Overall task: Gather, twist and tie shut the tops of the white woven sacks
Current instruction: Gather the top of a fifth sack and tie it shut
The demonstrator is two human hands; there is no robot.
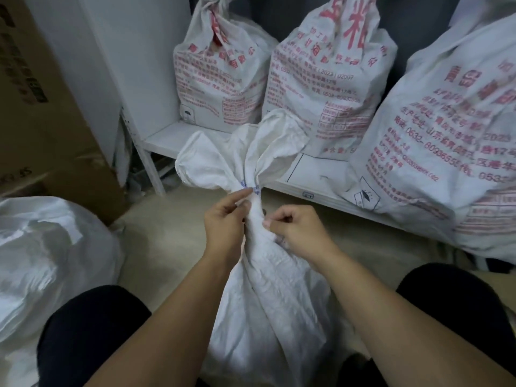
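A plain white woven sack (268,297) stands between my knees, its top gathered into a twisted neck (254,216). Above the neck the loose mouth fans out in two flaps (251,152). A thin blue-and-white tie (252,187) shows at the base of the flaps. My left hand (223,224) pinches the neck from the left, thumb and forefinger near the tie. My right hand (296,230) is curled against the neck's right side, fingertips pressed into the fabric.
Three filled sacks with red print (220,71) (332,79) (446,129) stand on a low white shelf (167,138) ahead. Another white sack (47,258) lies at my left. A cardboard box (42,113) stands at the far left. The floor is beige.
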